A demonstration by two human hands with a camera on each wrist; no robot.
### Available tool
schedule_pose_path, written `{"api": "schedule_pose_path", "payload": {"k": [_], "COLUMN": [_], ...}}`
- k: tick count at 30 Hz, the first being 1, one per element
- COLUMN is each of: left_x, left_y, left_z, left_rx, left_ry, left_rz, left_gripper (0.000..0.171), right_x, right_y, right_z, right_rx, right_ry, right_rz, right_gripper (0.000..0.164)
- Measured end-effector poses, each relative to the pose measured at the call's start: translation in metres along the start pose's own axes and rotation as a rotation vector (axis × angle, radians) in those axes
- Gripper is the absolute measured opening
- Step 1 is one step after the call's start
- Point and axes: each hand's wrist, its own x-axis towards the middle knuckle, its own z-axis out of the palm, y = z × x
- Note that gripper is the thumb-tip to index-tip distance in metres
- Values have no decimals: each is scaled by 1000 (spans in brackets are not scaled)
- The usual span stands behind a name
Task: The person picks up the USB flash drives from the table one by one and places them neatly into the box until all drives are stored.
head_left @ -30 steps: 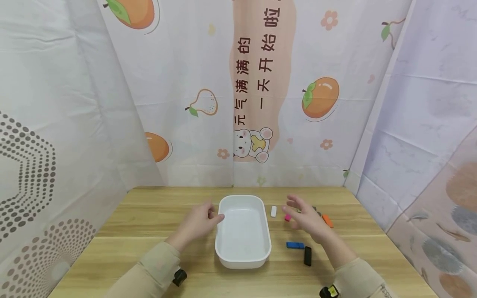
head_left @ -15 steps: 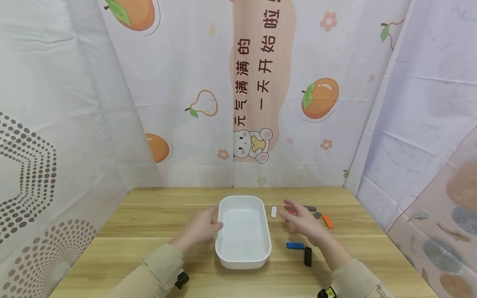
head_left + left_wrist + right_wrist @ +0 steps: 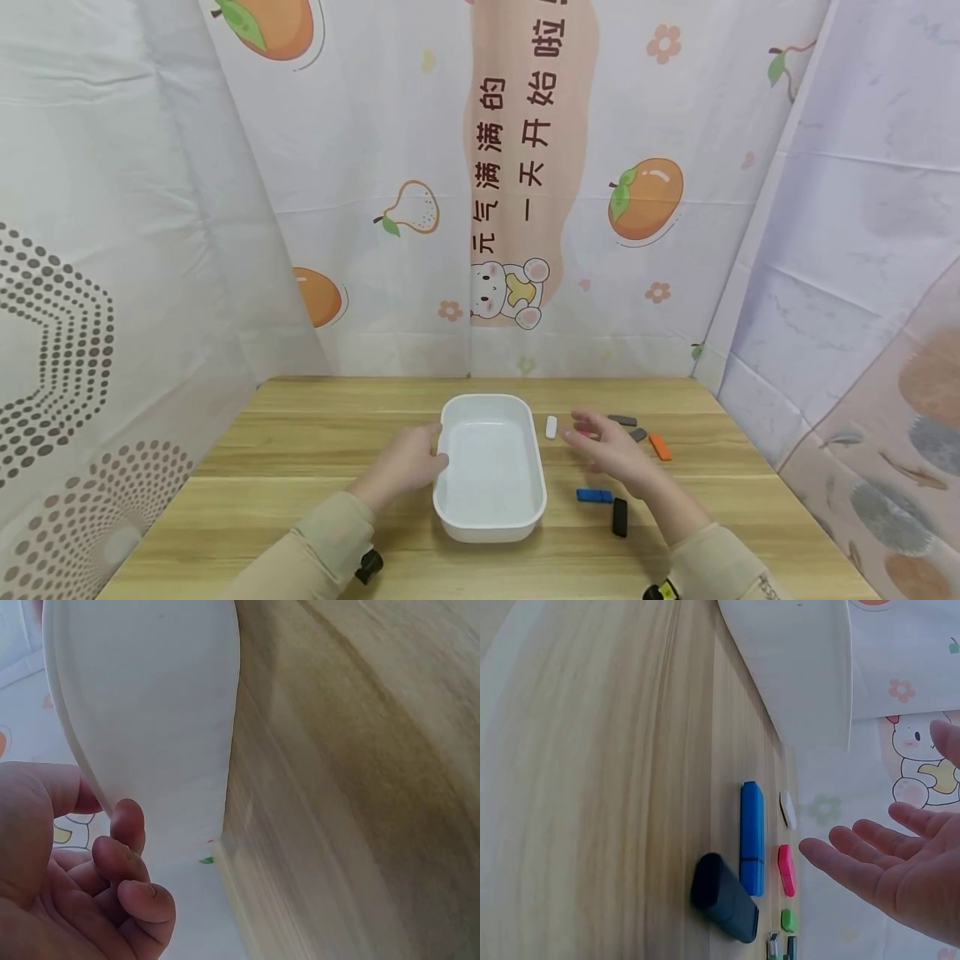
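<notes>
A white rectangular plastic tub (image 3: 491, 479) stands in the middle of the wooden table. My left hand (image 3: 408, 458) is at its left side; in the left wrist view the thumb reaches over the rim and the curled fingers lie against the outer wall. My right hand (image 3: 611, 450) hovers over the table right of the tub with fingers spread, holding nothing. Beneath it a pink USB stick (image 3: 787, 870) is mostly covered in the head view. A white stick (image 3: 551, 427) lies between the tub and that hand, and a blue one (image 3: 594, 495) and a black one (image 3: 620, 517) lie nearer.
Beyond the right hand lie two grey sticks, one dark grey (image 3: 622, 420), and an orange one (image 3: 660, 447). A green one (image 3: 789, 920) shows in the right wrist view. Printed curtains (image 3: 405, 292) hang behind the table and along both sides.
My left hand has shifted slightly nearer along the tub's left side and now has hold of the rim. My right hand has moved slightly left and nearer, uncovering the grey sticks.
</notes>
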Motion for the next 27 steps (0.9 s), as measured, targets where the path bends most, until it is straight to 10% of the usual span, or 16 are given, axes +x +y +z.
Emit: {"api": "schedule_pose_path", "payload": {"k": [27], "left_x": [3], "left_y": [4], "left_z": [2], "left_rx": [111], "left_ry": [6], "left_rz": [57], "left_gripper": [36], "right_x": [-9], "right_y": [9], "right_z": [-22], "right_rx": [-124], "right_ry": [55], "right_rz": [-3], "right_gripper": [71]}}
